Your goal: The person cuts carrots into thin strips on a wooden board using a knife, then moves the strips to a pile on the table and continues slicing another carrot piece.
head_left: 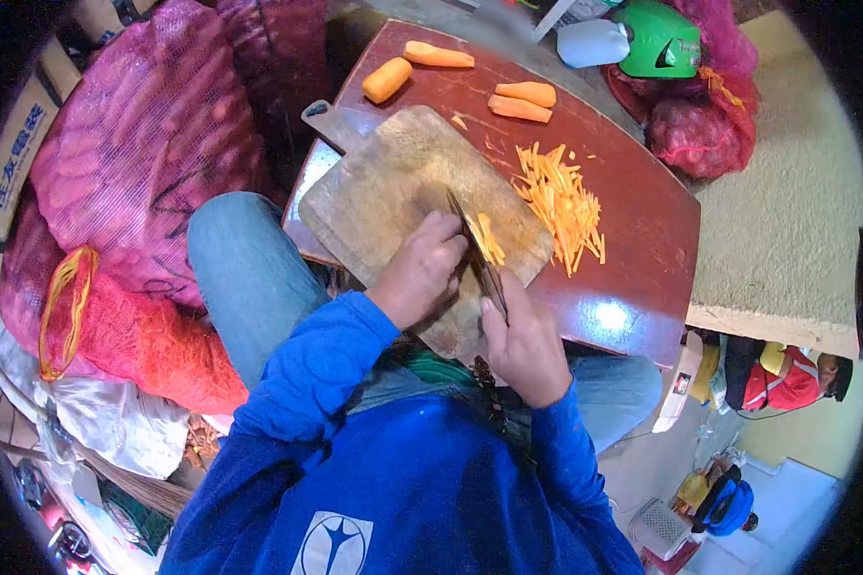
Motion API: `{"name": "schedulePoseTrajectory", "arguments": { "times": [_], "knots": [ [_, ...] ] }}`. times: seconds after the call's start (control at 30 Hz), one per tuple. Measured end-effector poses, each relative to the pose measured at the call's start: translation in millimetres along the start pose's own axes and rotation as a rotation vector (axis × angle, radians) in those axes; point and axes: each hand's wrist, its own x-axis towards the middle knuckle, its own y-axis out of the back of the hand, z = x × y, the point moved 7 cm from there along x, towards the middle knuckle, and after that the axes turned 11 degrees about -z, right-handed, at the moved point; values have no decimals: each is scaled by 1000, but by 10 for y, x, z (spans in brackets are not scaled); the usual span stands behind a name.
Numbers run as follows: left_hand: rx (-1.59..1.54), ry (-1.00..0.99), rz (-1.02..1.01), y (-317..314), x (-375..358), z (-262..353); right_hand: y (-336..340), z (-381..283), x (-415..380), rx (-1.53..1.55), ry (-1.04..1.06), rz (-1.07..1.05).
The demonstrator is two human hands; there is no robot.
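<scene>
My right hand is closed around the handle of a knife. The blade points away from me and stands on a worn wooden cutting board. My left hand rests on the board just left of the blade, fingers curled and pressed together; whatever lies under them is hidden. A few cut carrot strips lie against the blade's right side. Beyond the board's right edge is a heap of carrot sticks. Peeled carrot pieces lie farther back on the red table.
The board lies on a red table over my knees. Large pink mesh sacks stand at the left. A red net bag and green container are back right, beside a concrete ledge. People are far right.
</scene>
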Motion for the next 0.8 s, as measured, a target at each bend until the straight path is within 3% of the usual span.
{"name": "schedulePoseTrajectory", "arguments": {
  "times": [0.53, 0.6, 0.67, 0.8],
  "knots": [
    [49, 13, 19, -33, -8, -64, 81, 27, 136, 38, 13, -22],
    [58, 40, -4, -53, -54, -105, 210, -2, 14, 110, -35, 79],
    [49, 24, 123, 42, -58, -116, 279, -18, -72, 124, -14, 148],
    [53, 77, 326, 426, -4, -85, 160, 183, -159, 228, -151, 7]
  ]
}}
